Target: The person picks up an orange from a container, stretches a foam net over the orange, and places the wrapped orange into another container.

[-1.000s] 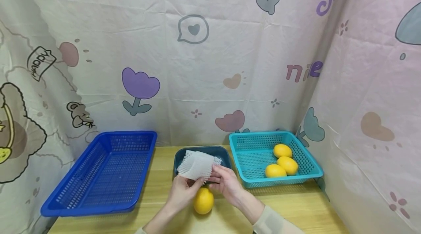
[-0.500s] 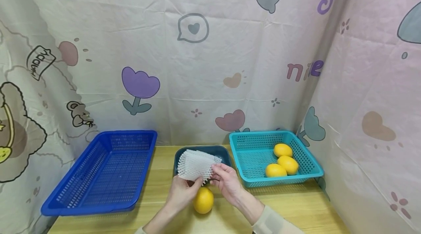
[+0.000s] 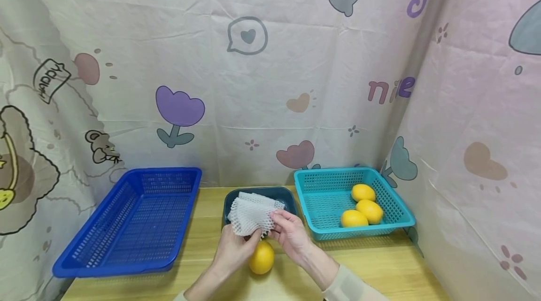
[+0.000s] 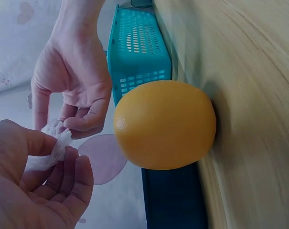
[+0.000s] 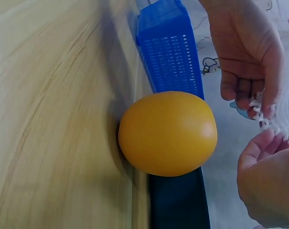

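Observation:
White foam netting [image 3: 252, 212] is stretched between both hands, above the dark tray [image 3: 280, 191]. The left hand [image 3: 232, 250] pinches its lower edge between thumb and fingers; the right hand [image 3: 293, 240] pinches its right edge. On the table just below the hands sits a yellow-orange fruit [image 3: 261, 258], touched by neither hand. In the left wrist view the fruit [image 4: 164, 125] stands large beside the left hand [image 4: 37, 181] and the bunched netting [image 4: 51, 152]. The right wrist view shows the right hand [image 5: 268, 183] with the netting's fringed edge [image 5: 283, 121] at its fingertips.
A blue basket [image 3: 141, 226] stands at the left of the wooden table [image 3: 380, 263]. At the right, a teal basket [image 3: 323, 197] holds three yellow fruits [image 3: 354, 219]. A printed cloth [image 3: 262, 85] hangs behind and at the sides.
The netting's lower part has shifted and crumpled downward between the hands. Both hands keep their hold in nearly the same place, and the fruit stays where it was.

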`<state>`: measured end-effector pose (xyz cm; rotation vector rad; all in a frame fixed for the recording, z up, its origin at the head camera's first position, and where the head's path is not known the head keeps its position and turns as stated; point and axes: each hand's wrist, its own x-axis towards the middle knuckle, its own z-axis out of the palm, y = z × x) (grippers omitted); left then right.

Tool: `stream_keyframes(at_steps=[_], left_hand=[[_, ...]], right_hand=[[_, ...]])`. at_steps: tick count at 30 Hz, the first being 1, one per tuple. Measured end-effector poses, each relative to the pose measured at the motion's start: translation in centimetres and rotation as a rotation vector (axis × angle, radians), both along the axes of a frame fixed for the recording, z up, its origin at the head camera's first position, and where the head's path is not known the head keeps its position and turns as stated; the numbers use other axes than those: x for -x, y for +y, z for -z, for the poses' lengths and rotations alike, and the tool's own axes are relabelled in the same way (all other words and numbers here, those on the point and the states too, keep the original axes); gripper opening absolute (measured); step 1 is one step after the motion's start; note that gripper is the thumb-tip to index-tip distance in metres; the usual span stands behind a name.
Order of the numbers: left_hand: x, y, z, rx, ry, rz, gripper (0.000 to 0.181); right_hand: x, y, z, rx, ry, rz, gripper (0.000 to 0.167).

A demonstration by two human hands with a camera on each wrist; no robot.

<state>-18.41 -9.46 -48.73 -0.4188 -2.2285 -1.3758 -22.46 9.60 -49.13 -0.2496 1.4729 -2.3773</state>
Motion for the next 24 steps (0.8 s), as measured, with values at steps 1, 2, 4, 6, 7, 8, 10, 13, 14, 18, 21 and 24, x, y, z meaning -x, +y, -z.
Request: stream_keyframes(at_steps=[1, 2, 4, 6, 7, 8, 10, 13, 14, 18, 21, 24], left_hand=[[0.0, 0.0, -0.1, -0.001, -0.014, 0.003, 0.025], [0.0, -0.1, -0.2, -0.002, -0.034, 0.005, 0.021], [-0.1, -0.2, -0.3, -0.015, -0.087, 0.01, 0.014], [-0.1, -0.3, -0.6, -0.041, -0.126, 0.023, 0.01], [-0.1, -0.4, -0.7, -0.053, -0.146, 0.03, 0.009], [-0.1, -0.4, -0.8, -0.064, -0.165, 0.041, 0.01], [-0.2, -0.5, -1.0, -0.092, -0.206, 0.068, 0.012], [-0.3, -0.6, -1.3, -0.176, -0.301, 0.134, 0.013], [-0.4, -0.6, -1.4, -0.214, -0.337, 0.163, 0.016], [-0.4, -0.7, -1.8, -0.404, -0.492, 0.289, 0.038], [-0.3, -1.1, -2.0, -0.545, -0.581, 0.383, 0.049], [-0.2, -1.7, -2.0, -0.655, -0.655, 0.453, 0.054]], right_hand=[[0.0, 0.0, 0.0, 0.0, -0.004, 0.009, 0.032], [0.0, 0.0, 0.0, 0.002, -0.01, 0.018, 0.032], [0.0, 0.0, 0.0, 0.002, -0.019, 0.034, 0.031], [0.1, 0.0, 0.1, -0.002, -0.027, 0.042, 0.03], [0.1, 0.1, 0.1, -0.006, -0.029, 0.044, 0.03], [0.1, 0.1, 0.1, -0.01, -0.032, 0.043, 0.03], [0.1, 0.1, 0.1, -0.017, -0.036, 0.039, 0.029], [0.2, 0.2, 0.2, -0.025, -0.037, 0.032, 0.028], [0.2, 0.2, 0.3, -0.025, -0.04, 0.031, 0.028], [0.2, 0.3, 0.4, -0.024, -0.041, 0.021, 0.026], [0.2, 0.3, 0.4, -0.027, -0.044, 0.008, 0.024], [0.2, 0.2, 0.4, -0.032, -0.056, -0.002, 0.023]])
